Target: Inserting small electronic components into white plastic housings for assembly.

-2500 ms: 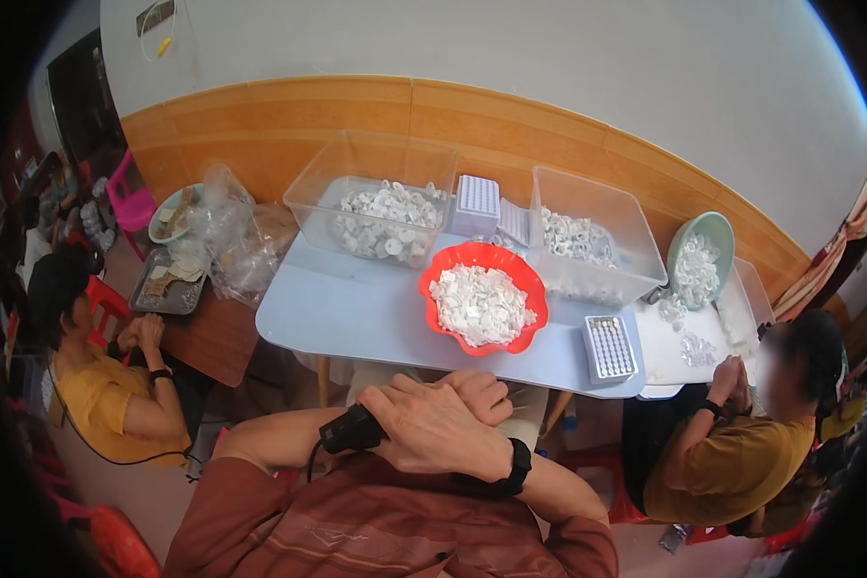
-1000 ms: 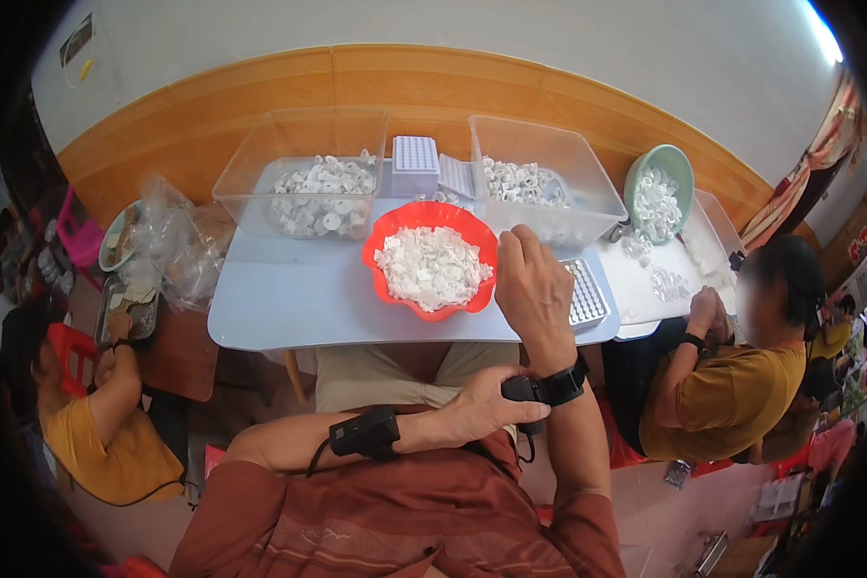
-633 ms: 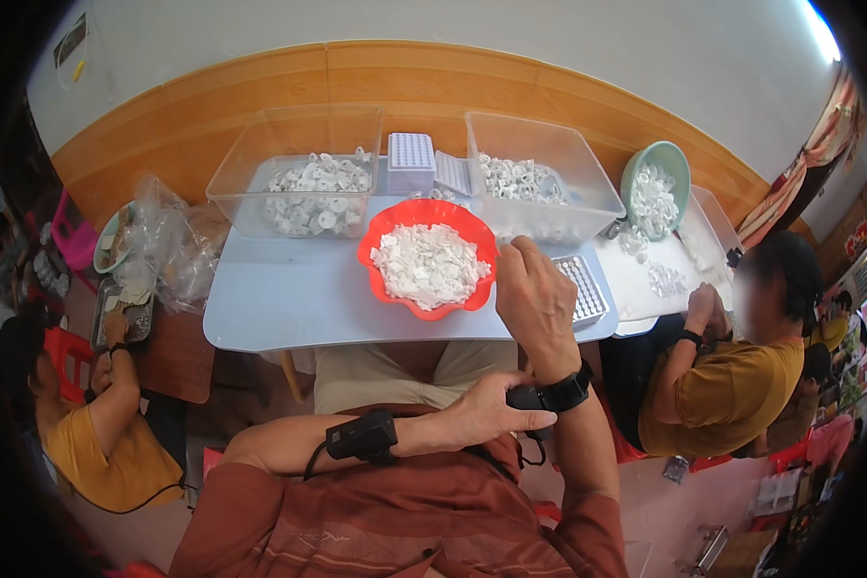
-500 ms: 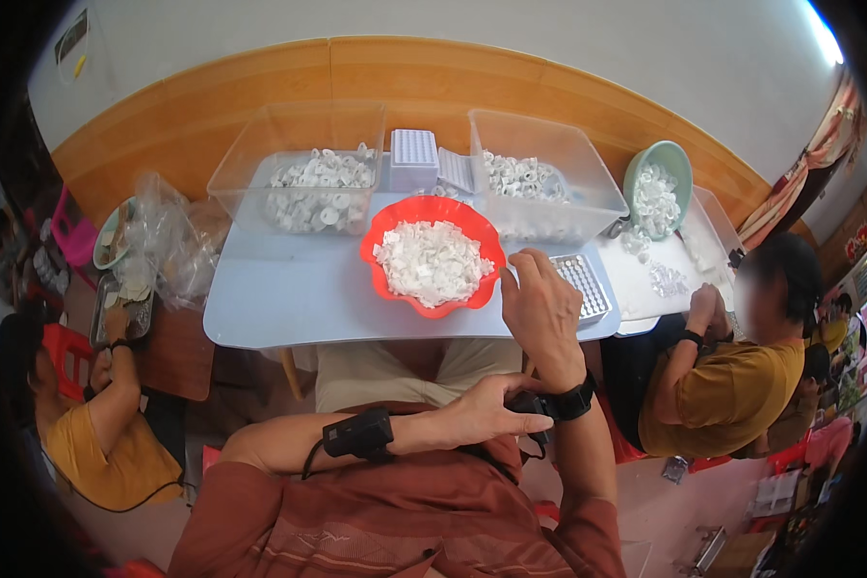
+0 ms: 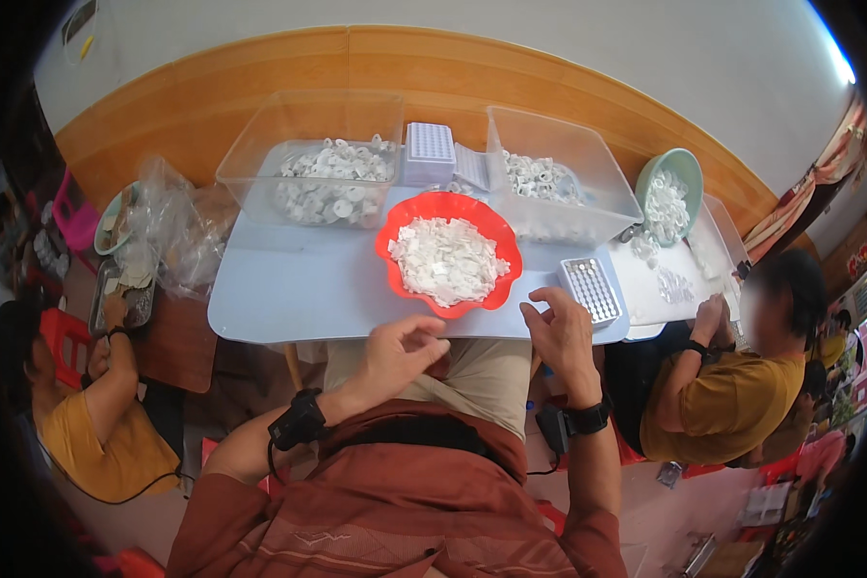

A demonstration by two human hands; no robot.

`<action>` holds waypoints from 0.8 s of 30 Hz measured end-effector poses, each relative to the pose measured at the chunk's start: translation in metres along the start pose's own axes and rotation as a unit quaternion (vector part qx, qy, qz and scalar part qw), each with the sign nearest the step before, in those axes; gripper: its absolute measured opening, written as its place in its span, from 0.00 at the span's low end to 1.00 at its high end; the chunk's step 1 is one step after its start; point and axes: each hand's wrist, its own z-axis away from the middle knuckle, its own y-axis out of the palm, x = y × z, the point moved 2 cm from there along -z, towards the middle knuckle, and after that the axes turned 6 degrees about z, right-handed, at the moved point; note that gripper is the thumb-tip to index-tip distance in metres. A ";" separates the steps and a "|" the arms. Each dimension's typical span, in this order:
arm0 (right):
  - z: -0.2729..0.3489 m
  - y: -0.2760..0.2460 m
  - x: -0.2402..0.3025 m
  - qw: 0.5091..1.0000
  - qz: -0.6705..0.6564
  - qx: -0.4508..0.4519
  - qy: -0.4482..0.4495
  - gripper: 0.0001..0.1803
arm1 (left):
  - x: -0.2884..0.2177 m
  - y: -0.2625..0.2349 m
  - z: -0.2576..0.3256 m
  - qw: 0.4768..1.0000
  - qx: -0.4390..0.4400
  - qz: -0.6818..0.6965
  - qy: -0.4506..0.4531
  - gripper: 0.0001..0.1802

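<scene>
A red bowl with a wavy rim (image 5: 395, 279) stands near the front of the blue table (image 5: 289, 308). It is heaped with small white plastic pieces (image 5: 448, 255). My left hand (image 5: 390, 364) hovers at the table's front edge, below the bowl, its fingers loosely bent, thumb apart, nothing seen in them. To the right of the bowl, my right hand (image 5: 564, 332) is over the same edge with thumb and index finger spread and nothing visible between them. Just beyond it lies a white tray with rows of round metallic pieces (image 5: 591, 291).
Two clear bins (image 5: 246, 183) (image 5: 597, 207) hold white ring-shaped parts behind the bowl. Stacked lilac trays (image 5: 430, 154) stand between them. A green bowl (image 5: 694, 193) tilts at the right. Seated people in yellow (image 5: 732, 385) (image 5: 106, 433) work on either side.
My left hand has left my right wrist and moved left to the table's front edge. My right hand has drawn slightly back toward me, uncovering more of the tray.
</scene>
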 end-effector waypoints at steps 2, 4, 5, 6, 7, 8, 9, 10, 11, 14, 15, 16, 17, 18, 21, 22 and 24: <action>0.000 0.009 -0.008 1.000 -0.013 0.002 -0.006 0.10 | -0.010 -0.009 0.000 0.998 -0.045 -0.029 0.043 0.17; 0.000 0.022 -0.023 0.985 -0.126 0.046 0.107 0.12 | -0.014 -0.020 -0.005 0.986 -0.101 -0.061 0.121 0.18; -0.002 0.027 -0.026 0.986 -0.124 0.047 0.105 0.12 | -0.012 -0.025 -0.008 0.985 -0.102 -0.059 0.122 0.18; -0.003 0.032 -0.031 0.974 -0.190 0.030 0.122 0.14 | -0.010 -0.030 -0.012 0.977 -0.132 -0.084 0.144 0.20; -0.005 0.035 -0.034 0.957 -0.255 0.012 0.138 0.16 | -0.008 -0.035 -0.016 0.967 -0.160 -0.108 0.166 0.22; -0.006 0.038 -0.034 0.958 -0.253 0.014 0.136 0.16 | -0.004 -0.038 -0.020 0.967 -0.163 -0.106 0.165 0.22; -0.008 0.041 -0.035 0.949 -0.271 0.021 0.160 0.17 | -0.001 -0.041 -0.025 0.964 -0.180 -0.101 0.170 0.24; -0.009 0.044 -0.035 0.940 -0.288 0.027 0.183 0.19 | 0.002 -0.044 -0.030 0.960 -0.196 -0.096 0.174 0.26; -0.009 0.048 -0.037 0.941 -0.285 0.028 0.182 0.19 | 0.007 -0.045 -0.035 0.960 -0.198 -0.093 0.173 0.26; -0.011 0.059 -0.041 0.927 -0.320 0.041 0.194 0.22 | 0.013 -0.048 -0.045 0.952 -0.211 -0.101 0.196 0.28; -0.012 0.062 -0.038 0.923 -0.331 0.051 0.187 0.22 | 0.014 -0.048 -0.047 0.952 -0.213 -0.103 0.193 0.29; -0.013 0.064 -0.037 0.920 -0.343 0.062 0.180 0.22 | 0.014 -0.049 -0.050 0.952 -0.215 -0.105 0.189 0.30; -0.013 0.067 -0.038 0.920 -0.340 0.063 0.181 0.22 | 0.014 -0.050 -0.052 0.953 -0.215 -0.101 0.188 0.30; -0.012 0.070 -0.040 0.914 -0.353 0.067 0.189 0.22 | 0.014 -0.051 -0.054 0.953 -0.217 -0.108 0.185 0.30; -0.008 0.079 -0.051 0.911 -0.354 0.072 0.199 0.21 | 0.017 -0.054 -0.060 0.956 -0.213 -0.112 0.169 0.29; -0.005 0.081 -0.054 0.914 -0.345 0.072 0.200 0.20 | 0.017 -0.054 -0.060 0.959 -0.207 -0.111 0.160 0.29; -0.002 0.083 -0.056 0.916 -0.339 0.066 0.203 0.20 | 0.017 -0.054 -0.062 0.961 -0.196 -0.115 0.160 0.29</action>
